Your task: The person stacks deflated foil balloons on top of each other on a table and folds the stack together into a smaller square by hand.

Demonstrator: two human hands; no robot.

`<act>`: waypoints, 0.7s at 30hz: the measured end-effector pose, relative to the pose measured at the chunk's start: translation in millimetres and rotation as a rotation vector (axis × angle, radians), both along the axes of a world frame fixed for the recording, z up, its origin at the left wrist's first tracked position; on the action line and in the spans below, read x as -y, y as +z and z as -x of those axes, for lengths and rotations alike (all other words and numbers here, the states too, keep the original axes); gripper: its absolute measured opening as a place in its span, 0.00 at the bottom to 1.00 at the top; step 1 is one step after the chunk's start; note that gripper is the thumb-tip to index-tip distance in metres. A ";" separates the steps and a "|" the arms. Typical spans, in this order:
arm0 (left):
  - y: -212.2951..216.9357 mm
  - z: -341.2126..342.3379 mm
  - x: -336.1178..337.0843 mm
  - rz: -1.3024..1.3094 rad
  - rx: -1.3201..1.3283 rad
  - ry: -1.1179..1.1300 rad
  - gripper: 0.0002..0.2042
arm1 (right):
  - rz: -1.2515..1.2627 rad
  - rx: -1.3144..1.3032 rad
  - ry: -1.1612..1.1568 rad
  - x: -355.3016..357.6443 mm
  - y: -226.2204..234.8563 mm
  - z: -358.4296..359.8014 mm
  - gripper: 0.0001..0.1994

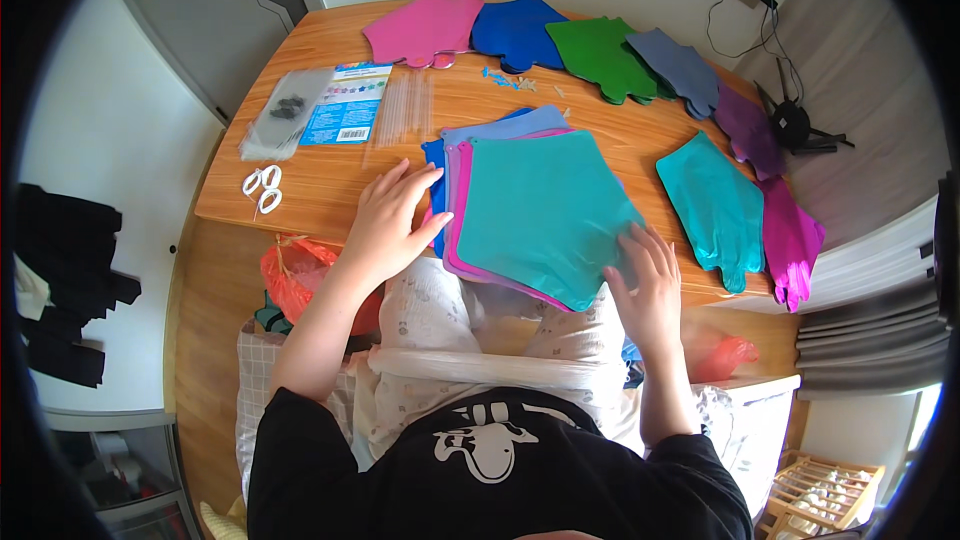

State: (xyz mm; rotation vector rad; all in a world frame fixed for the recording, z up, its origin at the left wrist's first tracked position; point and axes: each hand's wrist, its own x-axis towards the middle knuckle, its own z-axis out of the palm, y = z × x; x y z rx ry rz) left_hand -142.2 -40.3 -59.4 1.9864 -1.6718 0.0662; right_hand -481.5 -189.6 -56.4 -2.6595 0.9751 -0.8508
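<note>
In front of me, a fanned stack of flat, shiny pentagon-shaped sheets reaches over the table's near edge. A teal sheet (pixel 530 210) lies on top. Out from under it peek a magenta sheet (pixel 463 170), a grey-blue sheet (pixel 520 124) and a blue sheet (pixel 434 154). My left hand (pixel 393 215) is at the stack's left edge, its fingers spread and the thumb tip against the sheets. At the right corner, my right hand (pixel 648 285) lies with fingers stretched along the teal sheet's edge and thumb apart. Neither hand is visibly gripping a sheet.
Pink (pixel 420 30), blue (pixel 518 30), green (pixel 608 55), grey (pixel 675 65), purple (pixel 748 125), teal (pixel 712 210) and magenta piles (pixel 790 240) line the far and right sides. Leftward lie a blue package (pixel 345 110), clear sticks (pixel 402 105), clear bags (pixel 275 130) and white rolls (pixel 265 185).
</note>
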 end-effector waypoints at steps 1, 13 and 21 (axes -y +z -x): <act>1.3 2.5 1.3 -0.004 -0.004 -0.025 0.27 | 0.014 -0.019 0.009 2.9 0.8 -2.3 0.21; 32.3 -12.3 0.6 -0.098 -0.312 -0.152 0.29 | -0.421 0.136 0.089 17.7 24.9 2.4 0.27; 7.4 15.6 -9.8 -0.044 0.026 -0.054 0.29 | -0.077 0.114 0.013 5.8 0.9 12.2 0.28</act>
